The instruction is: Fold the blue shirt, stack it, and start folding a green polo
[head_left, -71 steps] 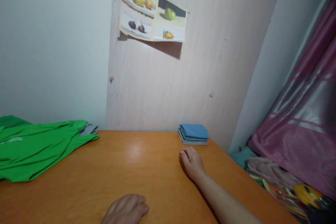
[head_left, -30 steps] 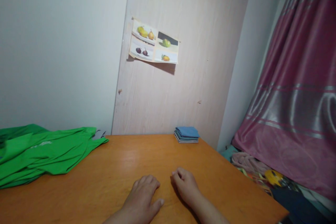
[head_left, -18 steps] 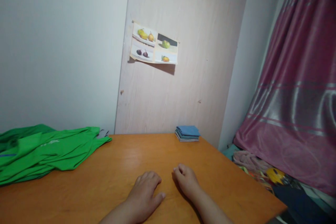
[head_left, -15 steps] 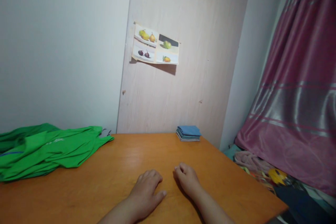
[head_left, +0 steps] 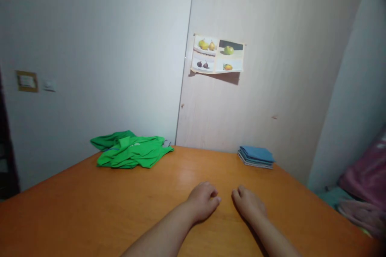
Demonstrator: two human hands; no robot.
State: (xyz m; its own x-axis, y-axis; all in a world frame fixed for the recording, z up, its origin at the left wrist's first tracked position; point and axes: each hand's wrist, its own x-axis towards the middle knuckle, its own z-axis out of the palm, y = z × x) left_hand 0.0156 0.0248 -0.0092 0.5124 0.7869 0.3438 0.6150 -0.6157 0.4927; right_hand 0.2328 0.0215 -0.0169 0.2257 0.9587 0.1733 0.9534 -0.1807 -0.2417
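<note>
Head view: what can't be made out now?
Head view:
Left hand, right hand: palms hidden by their own backs.
Shirt: white mark, too small to read.
Grey item: mostly hidden by shirt.
Stack: lower layers, covered by blue top.
Curtain: cut off by right edge.

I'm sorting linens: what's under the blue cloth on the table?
Beneath the blue cloth, folded cloth edges show, the lowest with a dark-and-white pattern; the rest of those layers is covered.
</note>
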